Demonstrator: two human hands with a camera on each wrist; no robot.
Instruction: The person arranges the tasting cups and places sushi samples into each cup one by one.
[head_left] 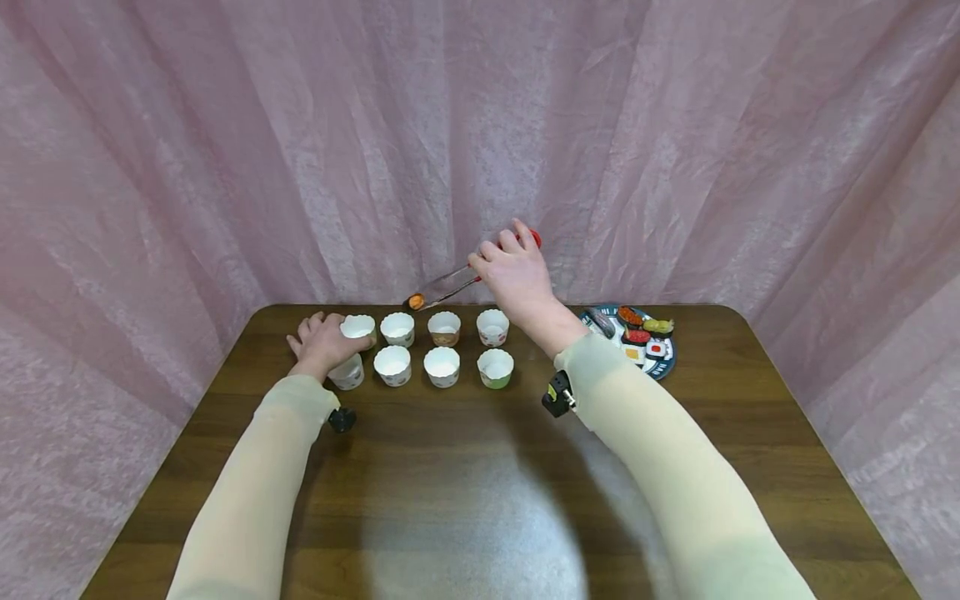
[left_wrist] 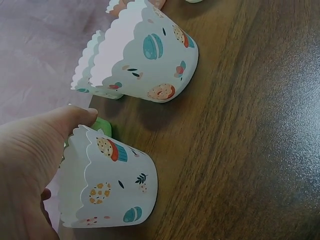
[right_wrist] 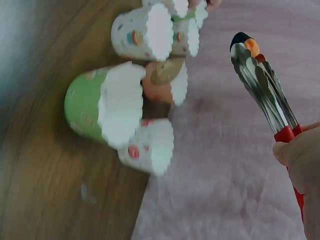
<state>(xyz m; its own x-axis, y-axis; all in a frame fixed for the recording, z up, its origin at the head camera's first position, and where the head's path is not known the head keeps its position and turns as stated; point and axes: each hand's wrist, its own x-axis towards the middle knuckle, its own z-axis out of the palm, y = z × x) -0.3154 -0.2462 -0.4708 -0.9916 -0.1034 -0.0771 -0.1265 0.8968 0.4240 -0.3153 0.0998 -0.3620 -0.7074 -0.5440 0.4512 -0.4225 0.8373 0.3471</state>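
Note:
My right hand (head_left: 517, 271) grips metal tongs (right_wrist: 265, 90) with red handles. Between the tong tips is a small toy sushi piece (head_left: 416, 302), orange and black, held above the back row of cups. At the left end, my left hand (head_left: 324, 343) holds the back-left paper cup (head_left: 358, 325), thumb in front and fingers behind. Only a bit of that cup's green side (left_wrist: 103, 126) shows in the left wrist view. Directly in front stands a white cup (left_wrist: 120, 185) with cupcake prints, partly covered by the left hand in the head view.
Further white-lined paper cups, such as the green one (head_left: 495, 368), stand in two rows toward the table's back edge. At the back right, a round patterned plate (head_left: 663, 367) bears several toy sushi pieces. A pink curtain (head_left: 480, 125) hangs behind the wooden table (head_left: 420, 467).

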